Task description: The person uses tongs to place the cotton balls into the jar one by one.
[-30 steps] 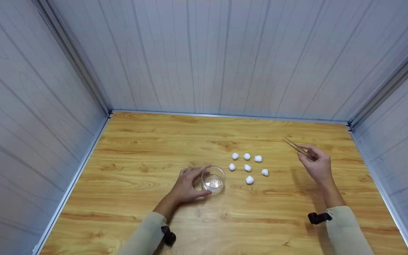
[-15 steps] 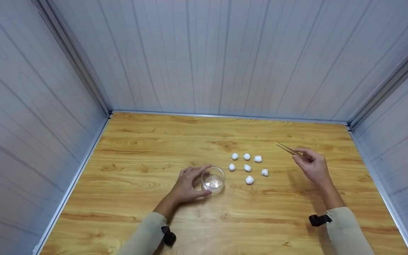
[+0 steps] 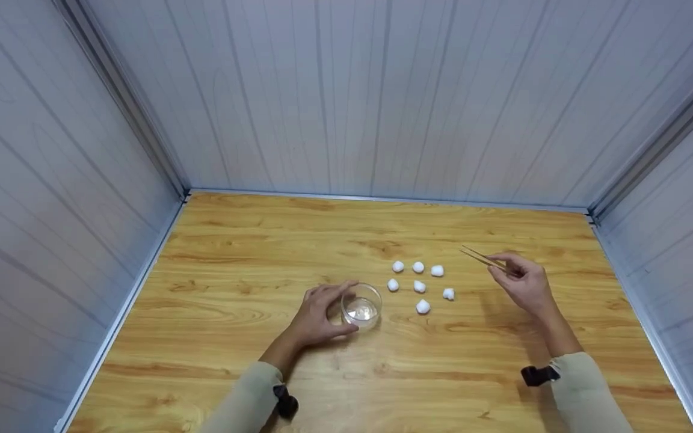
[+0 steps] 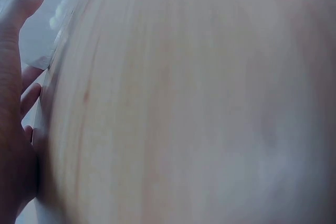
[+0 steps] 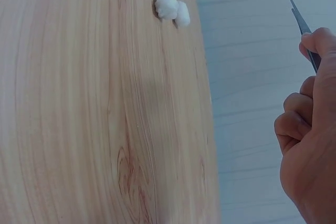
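Note:
My left hand [image 3: 317, 316] curves its thumb and fingers around the side of a clear round glass dish [image 3: 370, 322] standing on the table. In the left wrist view the thumb lies against the wall of the glass dish [image 4: 39, 35]. My right hand [image 3: 530, 285] pinches a pair of slim metal tweezers [image 3: 482, 258] above the table, tips pointing left and slightly apart, nothing between them. Several white cotton balls [image 3: 419, 287] lie loosely grouped between the dish and the tweezers. The right wrist view shows the tweezers [image 5: 302, 22] between thumb and forefinger, other fingers curled.
The wood-grain tabletop [image 3: 232, 252] is bounded by pale panel walls [image 3: 352, 108] at the back, left and right. Metal edging runs along the wall bases. A small black camera [image 3: 539, 376] sits on the right wrist, another black camera [image 3: 286, 403] on the left.
My right hand has moved left with the tweezers, and the tips are nearer the cotton balls. The left hand and the dish have stayed put.

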The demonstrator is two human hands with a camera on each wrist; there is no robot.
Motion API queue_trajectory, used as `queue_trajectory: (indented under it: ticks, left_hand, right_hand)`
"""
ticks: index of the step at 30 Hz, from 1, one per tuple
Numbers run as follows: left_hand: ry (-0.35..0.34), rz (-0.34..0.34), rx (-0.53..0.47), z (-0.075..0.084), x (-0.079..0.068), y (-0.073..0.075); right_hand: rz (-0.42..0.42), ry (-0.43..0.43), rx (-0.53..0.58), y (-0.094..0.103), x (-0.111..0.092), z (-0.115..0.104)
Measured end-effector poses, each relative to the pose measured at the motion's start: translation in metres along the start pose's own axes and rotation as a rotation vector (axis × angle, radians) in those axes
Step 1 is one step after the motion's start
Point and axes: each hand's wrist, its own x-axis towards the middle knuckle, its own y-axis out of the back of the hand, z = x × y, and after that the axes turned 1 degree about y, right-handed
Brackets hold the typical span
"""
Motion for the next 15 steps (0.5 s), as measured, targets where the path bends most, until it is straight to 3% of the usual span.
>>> queue_trajectory:
  ticks: [15]
  left_hand:
    - [-0.007,0.016,0.017,-0.001,0.000,-0.001]
  right_hand:
    - [-0.025,0.089,-0.017,-0.006,-0.011,0.013]
